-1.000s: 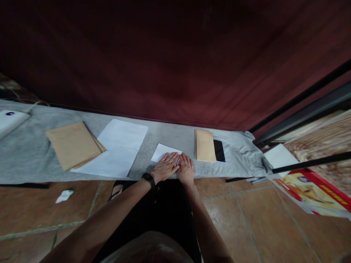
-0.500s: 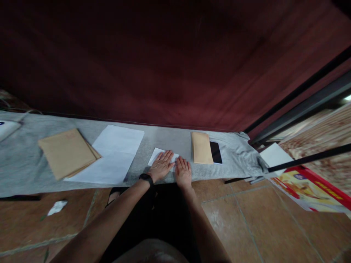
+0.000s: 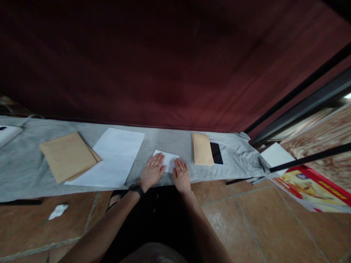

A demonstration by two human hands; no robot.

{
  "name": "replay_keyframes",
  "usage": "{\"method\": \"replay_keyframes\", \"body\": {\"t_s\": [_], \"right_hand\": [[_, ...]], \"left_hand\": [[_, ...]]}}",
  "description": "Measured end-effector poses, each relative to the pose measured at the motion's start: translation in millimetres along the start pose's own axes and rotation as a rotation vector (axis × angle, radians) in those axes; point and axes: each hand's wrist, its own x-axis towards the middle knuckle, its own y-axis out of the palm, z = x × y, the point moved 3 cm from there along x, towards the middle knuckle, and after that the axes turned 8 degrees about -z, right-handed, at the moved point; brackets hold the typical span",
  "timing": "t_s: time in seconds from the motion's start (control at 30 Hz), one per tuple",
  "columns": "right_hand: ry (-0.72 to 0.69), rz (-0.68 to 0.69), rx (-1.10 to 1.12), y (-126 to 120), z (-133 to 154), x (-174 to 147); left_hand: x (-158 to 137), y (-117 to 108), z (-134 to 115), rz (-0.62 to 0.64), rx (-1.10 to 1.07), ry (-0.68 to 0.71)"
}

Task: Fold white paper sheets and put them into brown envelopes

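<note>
A small folded sheet of white paper [image 3: 169, 163] lies flat on the grey cloth in front of me. My left hand [image 3: 153, 171], with a dark band on its wrist, rests palm down over the paper's left side, fingers stretched out. At the right edge of the paper, my right hand [image 3: 181, 174] also lies flat with its fingers extended. Left of my hands are large white sheets [image 3: 117, 157], partly covered by a stack of brown envelopes [image 3: 67, 155]. Beyond my right hand sits a smaller stack of brown envelopes [image 3: 202, 149].
A dark-screened phone [image 3: 216, 152] lies partly under the right envelopes. Grey cloth [image 3: 170, 137] covers the narrow table, with a dark red curtain [image 3: 164, 73] behind. A red and yellow box [image 3: 309, 186] stands at the right. A crumpled white tissue [image 3: 58, 211] is on the tiled floor.
My left hand has slid left across the paper, uncovering its middle. My right hand has shifted only slightly and stays at the paper's right edge.
</note>
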Motion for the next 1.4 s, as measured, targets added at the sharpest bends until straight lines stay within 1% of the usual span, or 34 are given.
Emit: {"method": "replay_keyframes", "body": {"t_s": [0.1,0.17,0.23,0.57,0.8,1.1,1.4], "right_hand": [[-0.09,0.081,0.045,5,16,-3],[-0.1,0.11,0.032,8,23,-4],[-0.079,0.109,0.001,11,24,-2],[-0.006,0.061,-0.067,19,-4,17],[0.025,0.038,-0.084,22,-15,20],[0.052,0.018,-0.117,22,-18,18],[0.065,0.041,-0.149,22,-14,18]], "left_hand": [[-1,-1,0,-0.003,-0.008,0.0],[-1,-1,0,-0.004,-0.012,0.001],[-1,0,0,-0.001,-0.013,0.005],[-1,1,0,-0.008,0.022,0.004],[-1,5,1,-0.017,0.025,0.005],[-1,7,3,-0.011,0.032,0.007],[0,6,2,0.009,0.029,-0.002]]}}
